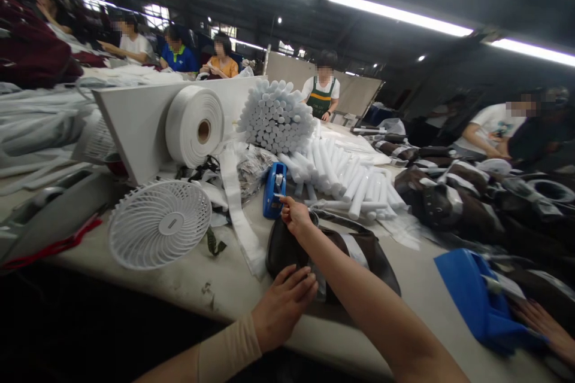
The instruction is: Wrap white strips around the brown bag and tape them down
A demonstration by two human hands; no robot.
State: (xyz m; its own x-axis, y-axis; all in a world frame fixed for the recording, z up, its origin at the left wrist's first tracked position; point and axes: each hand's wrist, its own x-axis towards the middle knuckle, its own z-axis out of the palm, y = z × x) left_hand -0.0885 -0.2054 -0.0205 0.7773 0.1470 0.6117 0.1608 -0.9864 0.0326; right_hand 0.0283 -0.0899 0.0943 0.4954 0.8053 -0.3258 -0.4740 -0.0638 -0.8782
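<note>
A dark brown bag [377, 257] with a pale band around it lies on the table in front of me. My left hand [287, 302] rests on its near left side, palm down, with the fingers stretched over it. My right hand [294, 213] reaches past the bag to the front end of a blue tape dispenser [271, 191]. Thumb and forefinger are pinched there at the cutting edge; what lies between them is too small to make out.
A white fan grille [162, 224] and a large white roll [186, 125] stand left on the table [242, 305]. White tubes [330, 164] are piled behind the bag. At right are wrapped brown bags [471, 197], another blue dispenser [467, 293] and another person's hand [543, 323].
</note>
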